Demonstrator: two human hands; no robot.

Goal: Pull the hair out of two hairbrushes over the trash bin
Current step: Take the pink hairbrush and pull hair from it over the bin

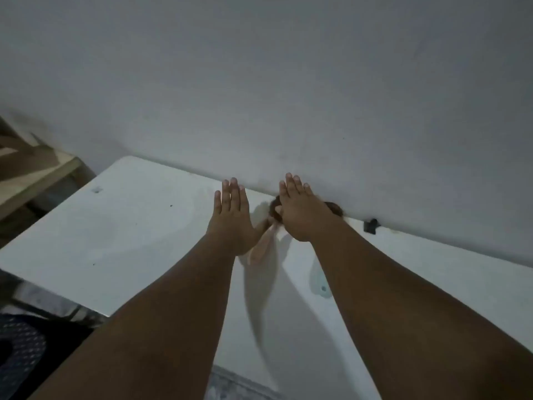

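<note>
I am hovering both hands flat, fingers spread, gripping nothing. Hairbrush point(261, 246) lying on desk point(129, 241), bristle head under right hand point(302, 212), handle pointing toward left hand point(230, 217).

hairbrush point(261, 246) on table point(129, 241) | between hands | wall point(259, 82) behind

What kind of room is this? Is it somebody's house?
Probably a plain room in a home, though it is hard to be sure. A white table stands against a bare grey wall, a hairbrush lies on it under the hands, and wooden furniture sits at the left.
</note>
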